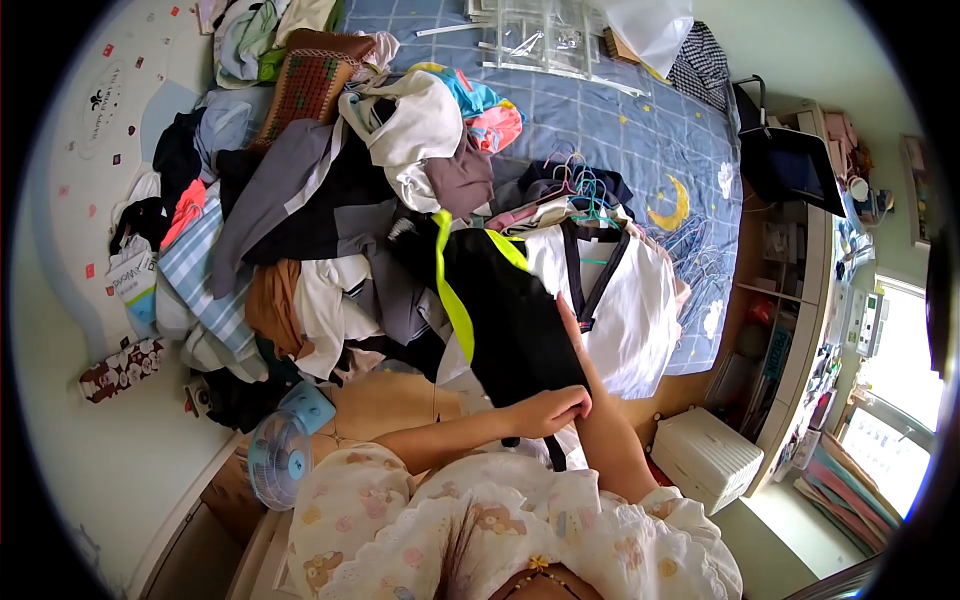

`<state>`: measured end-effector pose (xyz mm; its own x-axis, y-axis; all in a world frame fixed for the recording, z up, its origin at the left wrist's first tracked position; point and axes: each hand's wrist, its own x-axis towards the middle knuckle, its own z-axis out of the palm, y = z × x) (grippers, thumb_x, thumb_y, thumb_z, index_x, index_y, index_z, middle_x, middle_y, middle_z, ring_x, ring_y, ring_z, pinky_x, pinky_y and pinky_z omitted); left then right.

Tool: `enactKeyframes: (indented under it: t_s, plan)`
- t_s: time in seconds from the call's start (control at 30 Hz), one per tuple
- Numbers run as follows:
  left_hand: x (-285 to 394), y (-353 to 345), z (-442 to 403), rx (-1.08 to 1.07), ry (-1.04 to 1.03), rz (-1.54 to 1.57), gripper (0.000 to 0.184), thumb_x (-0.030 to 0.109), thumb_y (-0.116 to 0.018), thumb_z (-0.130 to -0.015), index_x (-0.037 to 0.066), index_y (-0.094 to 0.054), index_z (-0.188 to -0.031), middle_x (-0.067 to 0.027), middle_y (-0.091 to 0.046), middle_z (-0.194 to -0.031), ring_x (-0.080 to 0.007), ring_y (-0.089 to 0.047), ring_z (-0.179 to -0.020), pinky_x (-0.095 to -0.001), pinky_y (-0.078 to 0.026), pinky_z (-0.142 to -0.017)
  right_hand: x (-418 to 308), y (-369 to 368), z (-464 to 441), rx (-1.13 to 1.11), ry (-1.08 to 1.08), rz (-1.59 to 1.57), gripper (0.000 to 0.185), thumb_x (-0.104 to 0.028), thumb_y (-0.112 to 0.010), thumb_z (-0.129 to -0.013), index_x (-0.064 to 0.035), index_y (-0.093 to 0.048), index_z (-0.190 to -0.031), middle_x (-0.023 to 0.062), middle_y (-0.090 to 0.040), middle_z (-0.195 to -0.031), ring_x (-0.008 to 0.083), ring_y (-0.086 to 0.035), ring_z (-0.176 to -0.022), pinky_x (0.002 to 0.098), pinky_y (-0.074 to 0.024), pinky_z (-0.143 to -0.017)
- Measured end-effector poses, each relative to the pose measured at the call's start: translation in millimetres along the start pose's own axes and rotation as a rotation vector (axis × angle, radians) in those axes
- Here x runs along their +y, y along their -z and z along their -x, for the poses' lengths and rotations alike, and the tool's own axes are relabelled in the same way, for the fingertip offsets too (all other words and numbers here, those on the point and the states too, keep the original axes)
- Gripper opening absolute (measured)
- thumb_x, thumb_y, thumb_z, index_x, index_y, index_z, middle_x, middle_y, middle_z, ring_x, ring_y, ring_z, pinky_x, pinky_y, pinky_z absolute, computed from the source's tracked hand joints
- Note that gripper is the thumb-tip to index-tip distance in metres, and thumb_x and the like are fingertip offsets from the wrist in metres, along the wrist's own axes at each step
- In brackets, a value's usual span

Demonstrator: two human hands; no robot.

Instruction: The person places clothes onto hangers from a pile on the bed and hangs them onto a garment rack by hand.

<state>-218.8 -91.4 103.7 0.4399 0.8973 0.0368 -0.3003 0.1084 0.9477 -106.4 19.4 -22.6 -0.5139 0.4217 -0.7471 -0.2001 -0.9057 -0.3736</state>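
A black garment (510, 330) with neon yellow stripes hangs in front of me over the bed's edge. My left hand (550, 411) is closed at its lower right part, near my other forearm, with the fingers curled on the cloth. My right hand (568, 315) reaches up along the garment's right side; most of its fingers are hidden by the black cloth. Just right of it lies a white garment (630, 310) with a black V-shaped trim, on a hanger. Behind and left of the black garment is a big heap of mixed clothes (290, 200).
The blue checked bed (570, 120) carries clear plastic packs (540, 40) and loose wire hangers (700, 250). A small fan (282, 455) stands at lower left. On the right are a white box (705, 455), shelves (785, 290) and a window.
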Motion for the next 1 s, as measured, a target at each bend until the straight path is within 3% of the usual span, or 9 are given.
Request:
enactKeyframes:
  t_s: [0.1, 0.3, 0.33, 0.47, 0.53, 0.7, 0.8, 0.9, 1.0]
  plan:
    - [-6.2, -3.6, 0.8, 0.003, 0.079, 0.148, 0.003, 0.004, -0.051, -0.093, 0.006, -0.049, -0.095, -0.0018, -0.052, -0.089, -0.0106, -0.049, -0.085, -0.0256, -0.042, -0.08, -36.5, -30.7, 27.8, 0.169, -0.051, 0.114, 0.042, -0.035, -0.054, -0.094, 0.001, -0.063, -0.114, 0.0089, -0.069, -0.104, 0.0217, -0.066, -0.093, 0.0306, -0.0493, -0.09]
    - [-52.5, 31.4, 26.2, 0.063, 0.29, 0.334, 0.026, 0.023, -0.051, -0.097, 0.007, -0.049, -0.117, -0.0012, -0.058, -0.097, -0.0076, -0.052, -0.089, -0.0238, -0.042, -0.081, -87.6, -42.6, 94.3, -0.088, 0.156, -0.189, 0.042, -0.023, -0.053, -0.093, 0.001, -0.052, -0.127, 0.0146, -0.061, -0.121, 0.027, -0.061, -0.108, 0.0386, -0.0458, -0.098]
    - [-54.5, 39.6, 30.4, 0.107, 0.491, 0.389, 0.031, 0.032, -0.047, -0.098, 0.009, -0.049, -0.118, -0.0032, -0.059, -0.096, -0.0098, -0.055, -0.089, -0.0266, -0.046, -0.081, -94.6, -43.4, 108.3, -0.128, 0.19, -0.181, 0.043, -0.023, -0.052, -0.094, 0.0017, -0.05, -0.129, 0.0155, -0.06, -0.124, 0.0276, -0.06, -0.111, 0.0393, -0.045, -0.1]
    - [-84.7, 52.9, 33.1, 0.485, 0.603, 0.795, 0.05, 0.045, -0.037, -0.099, 0.011, -0.041, -0.135, -0.0099, -0.061, -0.113, -0.0212, -0.059, -0.106, -0.039, -0.049, -0.092, -117.7, -42.3, 173.5, -0.467, 0.326, -0.222, 0.046, -0.021, -0.047, -0.095, 0.0053, -0.045, -0.132, 0.0198, -0.054, -0.13, 0.0319, -0.055, -0.118, 0.0427, -0.0403, -0.105]
    - [-101.2, 47.6, 22.1, 0.583, 0.488, 0.987, 0.075, 0.065, -0.028, -0.093, 0.011, -0.026, -0.146, -0.0159, -0.046, -0.138, -0.0271, -0.046, -0.126, -0.0465, -0.039, -0.104, -125.0, -30.2, 200.2, -0.646, 0.398, -0.22, 0.045, -0.016, -0.046, -0.093, 0.0075, -0.046, -0.131, 0.0214, -0.055, -0.128, 0.0321, -0.055, -0.118, 0.042, -0.0408, -0.105]
    - [-124.5, -1.7, -62.5, 0.651, 0.386, 1.393, 0.099, 0.079, -0.03, -0.082, 0.008, -0.016, -0.149, -0.0212, -0.025, -0.151, -0.0351, -0.026, -0.139, -0.0493, -0.022, -0.112, -147.3, 1.1, 259.4, -0.882, 0.517, -0.092, 0.058, -0.016, -0.052, -0.081, 0.0106, -0.043, -0.132, 0.0222, -0.053, -0.131, 0.0318, -0.052, -0.121, 0.0401, -0.0381, -0.107]
    - [-115.4, -46.6, -112.9, 0.451, 0.163, 1.453, 0.077, 0.065, -0.044, -0.089, 0.006, -0.041, -0.138, -0.0138, -0.049, -0.137, -0.0273, -0.044, -0.129, -0.0473, -0.031, -0.109, -162.5, 31.1, 299.6, -0.915, 0.555, -0.06, 0.06, -0.014, -0.055, -0.078, 0.0093, -0.043, -0.132, 0.0208, -0.053, -0.13, 0.0314, -0.053, -0.12, 0.0397, -0.0379, -0.106]
    - [-108.7, -87.4, -160.5, 0.691, 0.134, 1.349, 0.038, 0.032, -0.052, -0.095, 0.005, -0.058, -0.12, -0.0108, -0.062, -0.119, -0.0269, -0.057, -0.113, -0.0401, -0.042, -0.101, -184.4, 71.5, 338.9, -0.89, 0.612, -0.027, 0.062, -0.012, -0.058, -0.075, 0.0081, -0.044, -0.132, 0.0195, -0.054, -0.129, 0.031, -0.053, -0.12, 0.0393, -0.0378, -0.106]
    - [-129.6, -84.3, -178.7, 0.797, -0.063, 1.35, 0.036, 0.03, -0.05, -0.095, 0.006, -0.058, -0.119, -0.0104, -0.062, -0.119, -0.0278, -0.056, -0.114, -0.0419, -0.041, -0.103, -211.5, 117.8, 364.9, -0.794, 0.698, 0.001, 0.065, -0.01, -0.061, -0.072, 0.0069, -0.044, -0.132, 0.0181, -0.055, -0.129, 0.0306, -0.053, -0.119, 0.0389, -0.0377, -0.106]
